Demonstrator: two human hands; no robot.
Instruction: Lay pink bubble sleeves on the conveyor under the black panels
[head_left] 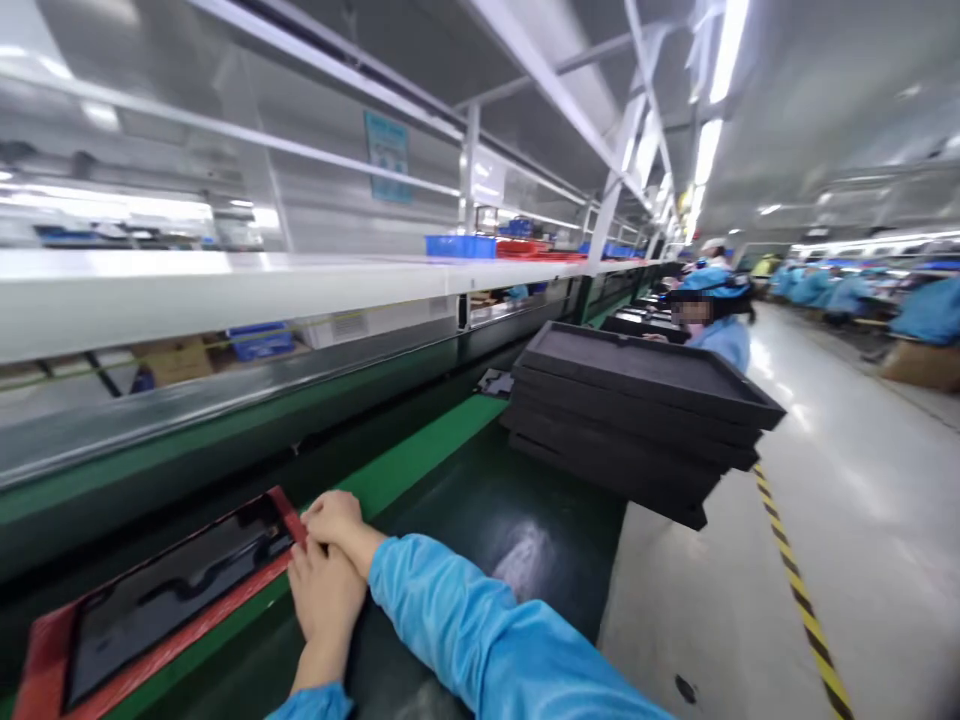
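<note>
At the near edge of the green desk (pixel 420 455) our two hands rest together, the right hand (pixel 337 522) laid over the left hand (pixel 324 592); both touch the corner of the red tray (pixel 45 650), fingers loosely bent and clamped on nothing; a glossy black panel (pixel 172 595) lies inside that tray, which sits flat just left of our wrists. Further along the desk stands a stack of black trays (pixel 637 420); beyond it a co-worker in blue (pixel 724 335) sits at the line.
</note>
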